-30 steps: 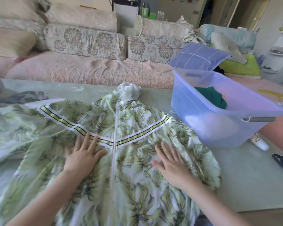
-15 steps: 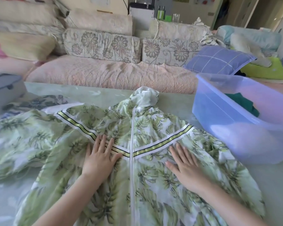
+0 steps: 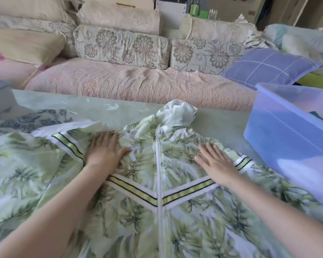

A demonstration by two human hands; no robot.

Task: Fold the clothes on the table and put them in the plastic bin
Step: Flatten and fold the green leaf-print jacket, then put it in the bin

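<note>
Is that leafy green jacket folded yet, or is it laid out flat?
Laid out flat, not folded. The jacket lies spread front-up on the table, zipper straight down the middle, with the left hand and right hand flat on it.

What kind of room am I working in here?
Most likely a home living room: a sofa with floral cushions runs behind the table, a blue checked pillow lies on it, and a leaf-print jacket is spread for folding beside a plastic bin.

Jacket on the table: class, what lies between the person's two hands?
In the head view, the white zipper of the jacket runs between the left hand and the right hand, with leaf-print fabric on either side.
</note>
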